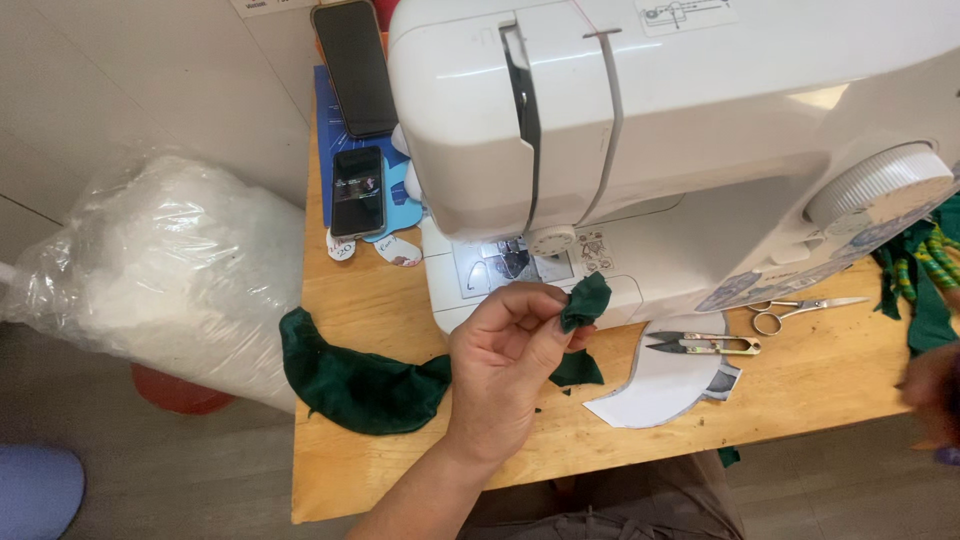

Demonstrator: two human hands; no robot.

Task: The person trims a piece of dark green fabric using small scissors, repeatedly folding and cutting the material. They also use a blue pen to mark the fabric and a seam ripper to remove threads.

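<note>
A small scrap of dark green fabric sits near the centre of the frame, pinched between the thumb and fingertips of the left hand. The hand is raised above the wooden table, palm toward the camera, with the fingers curled together around the scrap. A second green scrap lies on the table just below the hand, touching a curved white paper pattern piece.

The right hand appears only at the right edge of the frame — blurred and cut off, so whether it is spread or closed cannot be told.

To the left of the left hand, a larger curved piece of green fabric rests on the table, reaching toward its left edge. On the pattern piece lies a pair of thread snips; small silver scissors lie just beyond, at centre right.

A white sewing machine fills the upper centre and right — its needle area is directly above the pinched scrap. Two phones lie at upper centre-left, one on a blue card. A clear plastic bag of white stuffing stands at the left, beside the table. Green strips hang at the right edge.
</note>
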